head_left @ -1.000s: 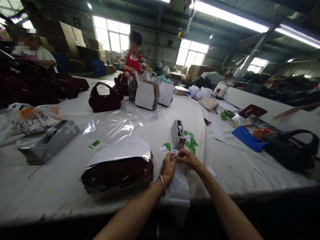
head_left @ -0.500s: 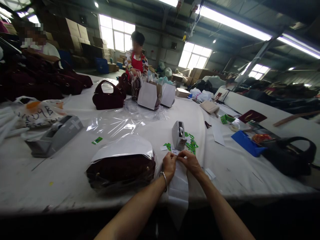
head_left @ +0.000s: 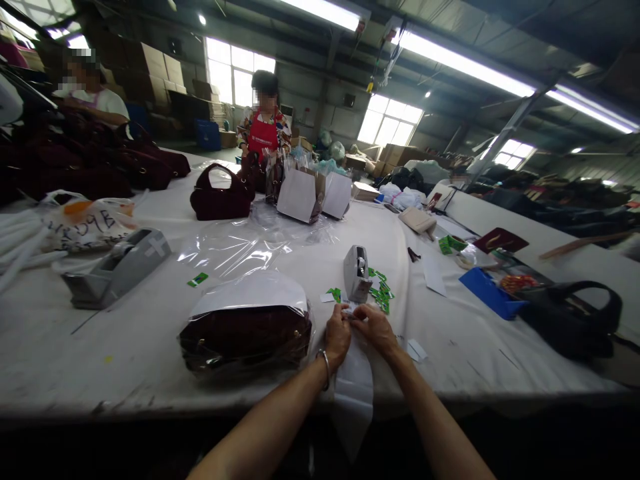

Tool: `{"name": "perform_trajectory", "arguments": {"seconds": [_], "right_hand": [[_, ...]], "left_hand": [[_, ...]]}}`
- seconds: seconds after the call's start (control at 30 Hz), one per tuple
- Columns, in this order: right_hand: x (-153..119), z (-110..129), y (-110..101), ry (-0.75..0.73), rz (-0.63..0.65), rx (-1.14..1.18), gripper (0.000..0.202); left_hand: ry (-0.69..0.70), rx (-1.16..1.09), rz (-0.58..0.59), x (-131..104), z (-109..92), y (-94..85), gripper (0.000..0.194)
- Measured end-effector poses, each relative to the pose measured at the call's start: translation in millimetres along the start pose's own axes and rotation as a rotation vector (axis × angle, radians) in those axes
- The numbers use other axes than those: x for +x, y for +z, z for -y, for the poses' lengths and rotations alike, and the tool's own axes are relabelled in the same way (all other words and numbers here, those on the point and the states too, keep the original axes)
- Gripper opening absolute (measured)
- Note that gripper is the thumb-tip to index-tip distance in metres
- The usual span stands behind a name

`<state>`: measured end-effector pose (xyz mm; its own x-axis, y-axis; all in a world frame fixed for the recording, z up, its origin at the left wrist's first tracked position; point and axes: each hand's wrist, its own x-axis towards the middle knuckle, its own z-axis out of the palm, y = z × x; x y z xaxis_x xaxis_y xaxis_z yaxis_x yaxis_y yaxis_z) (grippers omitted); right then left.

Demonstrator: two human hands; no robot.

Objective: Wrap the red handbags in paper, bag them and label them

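My left hand (head_left: 339, 335) is closed at the top end of a strip of whitish labels (head_left: 354, 387), which hangs over the table's front edge. Close beside it, my right hand (head_left: 374, 327) pinches the same end, fingertips nearly meeting the left ones. Just beyond the hands stands a small grey tape dispenser (head_left: 357, 273), with green packets (head_left: 383, 292) scattered to its right. Left of my hands lies a dark maroon bag (head_left: 245, 337) in clear plastic, a white sheet (head_left: 250, 293) over its top.
A large grey tape dispenser (head_left: 117, 267) is at the left. Farther back stand a maroon handbag (head_left: 223, 200) and white-sided packages (head_left: 297, 195), with a person in a red apron (head_left: 263, 133) behind. A blue box (head_left: 493, 293) and a black bag (head_left: 575, 320) lie right.
The view has shifted slightly. My right fingers have moved a little on the strip's end. The person in the red apron now stands more upright, hands away from the plastic-wrapped bag.
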<state>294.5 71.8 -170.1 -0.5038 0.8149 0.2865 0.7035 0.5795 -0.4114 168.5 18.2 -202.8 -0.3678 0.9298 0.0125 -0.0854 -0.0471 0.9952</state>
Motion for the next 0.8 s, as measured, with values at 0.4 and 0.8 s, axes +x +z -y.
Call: {"name": "perform_trajectory", "arguments": {"seconds": [0.4,0.8], "right_hand": [[-8,10,0,-0.145,-0.104,-0.199,0.013],[-25,3,13,-0.064,-0.236,-0.111,0.02]], "left_hand": [[0.028,0.048,0.047,7,5,0.2,0.027],[0.068,0.026,0.097,8,7,-2.1,0.037]]}}
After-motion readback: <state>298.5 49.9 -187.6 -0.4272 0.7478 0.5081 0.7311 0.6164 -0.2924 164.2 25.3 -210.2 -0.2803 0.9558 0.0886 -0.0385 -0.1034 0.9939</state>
